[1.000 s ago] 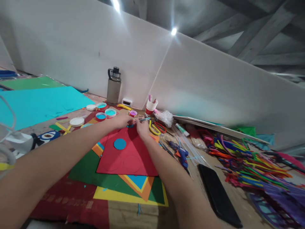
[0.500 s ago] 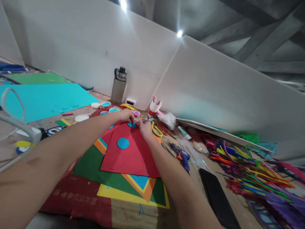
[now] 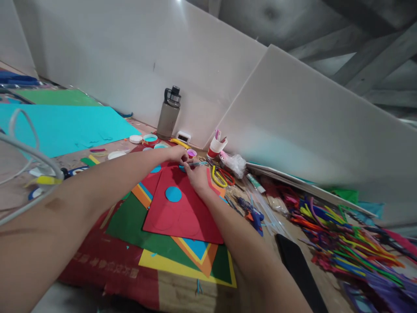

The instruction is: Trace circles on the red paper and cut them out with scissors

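Note:
A red sheet (image 3: 192, 202) lies on a stack of coloured sheets, with a blue disc (image 3: 173, 194) near its middle and faint round outlines below that. At its far edge another blue disc (image 3: 181, 167) is partly covered by my hands. My left hand (image 3: 177, 154) has its fingers curled down, closed on that far disc. Close beside it, my right hand (image 3: 197, 176) grips a slim light-blue pen (image 3: 199, 164), whose tip is hidden by the fingers. The two hands nearly touch.
Beyond my hands stand a bottle (image 3: 169, 115) and a paper cup (image 3: 216, 145) of pens. To the right lie yellow-handled scissors (image 3: 219, 177), a blue glue gun (image 3: 255, 217), a black phone (image 3: 299, 269) and pipe cleaners (image 3: 352, 243). A white cable (image 3: 35, 156) crosses at left.
The camera view has shifted, so the scene sits slightly further right. My right hand has drawn closer to my left hand at the far disc, with the pen still held.

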`<state>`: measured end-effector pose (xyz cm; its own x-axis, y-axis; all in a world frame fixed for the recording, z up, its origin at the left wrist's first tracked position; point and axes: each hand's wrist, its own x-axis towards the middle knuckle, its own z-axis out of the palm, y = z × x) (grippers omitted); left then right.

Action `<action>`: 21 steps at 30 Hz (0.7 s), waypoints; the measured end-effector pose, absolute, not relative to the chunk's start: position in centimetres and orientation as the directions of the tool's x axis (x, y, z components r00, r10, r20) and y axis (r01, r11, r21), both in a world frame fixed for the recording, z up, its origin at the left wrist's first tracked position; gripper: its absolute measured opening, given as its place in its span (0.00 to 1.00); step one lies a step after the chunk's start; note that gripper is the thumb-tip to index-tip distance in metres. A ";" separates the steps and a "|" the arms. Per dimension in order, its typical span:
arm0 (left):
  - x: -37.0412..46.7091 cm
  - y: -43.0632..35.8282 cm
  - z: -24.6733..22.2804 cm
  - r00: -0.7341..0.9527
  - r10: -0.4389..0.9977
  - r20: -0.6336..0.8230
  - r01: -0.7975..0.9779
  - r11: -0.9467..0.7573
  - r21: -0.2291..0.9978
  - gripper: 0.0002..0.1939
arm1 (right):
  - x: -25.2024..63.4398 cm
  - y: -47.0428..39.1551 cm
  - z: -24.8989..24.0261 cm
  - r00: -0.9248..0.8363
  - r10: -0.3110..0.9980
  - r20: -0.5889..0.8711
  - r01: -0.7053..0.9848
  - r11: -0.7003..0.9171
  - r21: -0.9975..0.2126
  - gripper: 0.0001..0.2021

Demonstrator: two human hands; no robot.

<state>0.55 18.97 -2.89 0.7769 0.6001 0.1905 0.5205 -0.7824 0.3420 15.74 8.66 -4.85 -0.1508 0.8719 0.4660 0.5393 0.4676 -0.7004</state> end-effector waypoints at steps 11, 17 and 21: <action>0.9 19.0 -2.6 0.769 0.635 0.072 0.575 -0.736 0.357 0.03 | 15.1 9.3 -5.4 -0.164 0.879 0.448 0.668 0.433 -0.606 0.08; 0.8 18.7 -2.6 0.756 0.652 0.060 0.591 -0.719 0.366 0.05 | 14.6 9.3 -5.5 -0.158 0.876 0.455 0.702 0.424 -0.572 0.06; 0.8 18.5 -2.6 0.754 0.653 0.069 0.590 -0.721 0.363 0.06 | 14.4 9.4 -5.5 -0.159 0.884 0.440 0.733 0.404 -0.546 0.06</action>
<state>0.78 18.50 -2.63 0.7545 0.6527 0.0690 0.5903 -0.7208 0.3633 14.38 9.38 -5.51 -0.1593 0.8836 0.4403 0.7335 0.4045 -0.5463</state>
